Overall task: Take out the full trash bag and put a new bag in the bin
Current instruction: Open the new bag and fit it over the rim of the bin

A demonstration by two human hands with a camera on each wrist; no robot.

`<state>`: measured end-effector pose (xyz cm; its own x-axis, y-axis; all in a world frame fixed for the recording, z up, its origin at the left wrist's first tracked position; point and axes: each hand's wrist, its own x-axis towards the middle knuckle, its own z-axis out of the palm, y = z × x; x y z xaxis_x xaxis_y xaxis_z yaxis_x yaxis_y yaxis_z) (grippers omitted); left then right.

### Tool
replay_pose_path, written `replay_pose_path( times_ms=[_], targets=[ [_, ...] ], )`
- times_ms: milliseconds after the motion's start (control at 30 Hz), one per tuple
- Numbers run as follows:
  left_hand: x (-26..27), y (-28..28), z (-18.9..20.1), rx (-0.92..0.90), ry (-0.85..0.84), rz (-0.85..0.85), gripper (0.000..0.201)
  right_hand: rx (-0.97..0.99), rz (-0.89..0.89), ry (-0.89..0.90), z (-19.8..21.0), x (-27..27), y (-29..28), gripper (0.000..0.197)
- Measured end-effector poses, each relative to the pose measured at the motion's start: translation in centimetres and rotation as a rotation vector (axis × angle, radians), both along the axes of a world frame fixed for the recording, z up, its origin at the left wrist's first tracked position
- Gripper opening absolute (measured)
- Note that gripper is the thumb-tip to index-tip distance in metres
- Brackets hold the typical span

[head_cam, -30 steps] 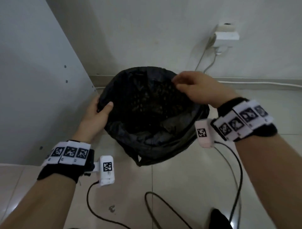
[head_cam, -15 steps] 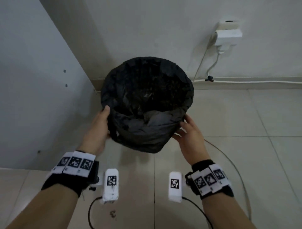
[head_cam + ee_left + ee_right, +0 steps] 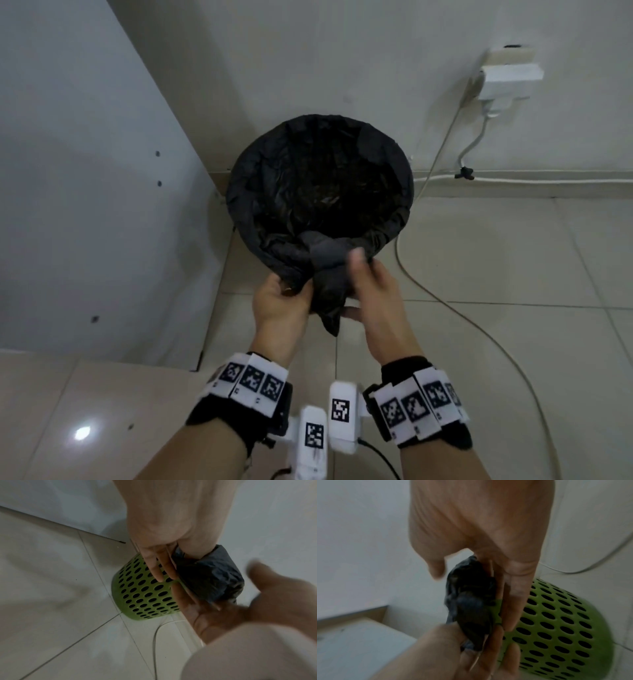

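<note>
The fingers [image 3: 155, 566] of the left hand [image 3: 279, 303] lie almost straight along the green wall of the bin [image 3: 145, 595], while its thumb presses a gathered fold of the black trash bag [image 3: 318, 185] against them, so this hand pinches the plastic at the near rim. The right hand [image 3: 371, 296] meets it from the 3 o'clock side: its fingers go under the same bunch and its thumb stands above it, a little blurred, so it seems to hold the bunch loosely; how firmly it grips I cannot tell. The bunch hangs down between both hands at the 6 o'clock edge of the bin, and the rest of the bag is spread over the rim and lines the inside. The bin stands on the tiled floor [image 3: 479, 274] close to the wall, with a white cable [image 3: 445, 294] lying on the tiles at its 3 o'clock side and a panel at 9 o'clock. I judge the step in hand is to tidy the extra plastic at the rim so the bag sits tight. To do this well, both hands should twist the bunch close to the rim, keep the far edge at 12 o'clock from slipping inward, and not pull so hard that the light bin tips toward the person.
</note>
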<state>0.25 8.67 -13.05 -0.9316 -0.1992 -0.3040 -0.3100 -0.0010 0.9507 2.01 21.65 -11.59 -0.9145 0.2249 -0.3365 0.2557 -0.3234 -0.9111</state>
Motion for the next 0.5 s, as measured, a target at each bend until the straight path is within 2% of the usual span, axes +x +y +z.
replay_pose_path(
  times_ms=[67, 133, 200, 233, 300, 367, 433, 500],
  targets=[
    [0.0, 0.0, -0.2, -0.057, -0.009, -0.058, 0.018, 0.089, -0.064, -0.022, -0.8, -0.4, -0.4, 0.026],
    [-0.1, -0.4, 0.1, -0.097, -0.026, -0.104, 0.015, -0.182, -0.167, -0.090, -1.0, -0.9, -0.4, 0.034],
    [-0.5, -0.8, 0.7, -0.062, -0.027, -0.081, 0.015, -0.468, -0.252, -0.181, -1.5, -1.7, -0.1, 0.039],
    [-0.8, -1.0, 1.2, -0.006, -0.031, -0.050, 0.016, -0.482, -0.278, -0.213, -1.8, -2.2, 0.1, 0.038],
    [-1.6, -1.4, 1.9, 0.079, -0.057, -0.016, 0.017, -0.310, -0.297, -0.222, -2.4, -2.8, 0.0, 0.030],
    [-2.1, -1.5, 2.3, 0.117, -0.116, -0.037, 0.018, -0.015, -0.297, -0.196, -2.6, -3.2, -0.1, 0.021],
    [-1.9, -1.1, 2.3, 0.162, -0.191, -0.090, 0.022, 0.234, -0.256, -0.080, -2.2, -2.7, 0.0, 0.024],
    [-1.4, -0.1, 2.5, 0.203, -0.243, -0.168, 0.023, 0.309, -0.126, 0.039, -1.9, -1.7, 0.2, 0.026]
  ],
)
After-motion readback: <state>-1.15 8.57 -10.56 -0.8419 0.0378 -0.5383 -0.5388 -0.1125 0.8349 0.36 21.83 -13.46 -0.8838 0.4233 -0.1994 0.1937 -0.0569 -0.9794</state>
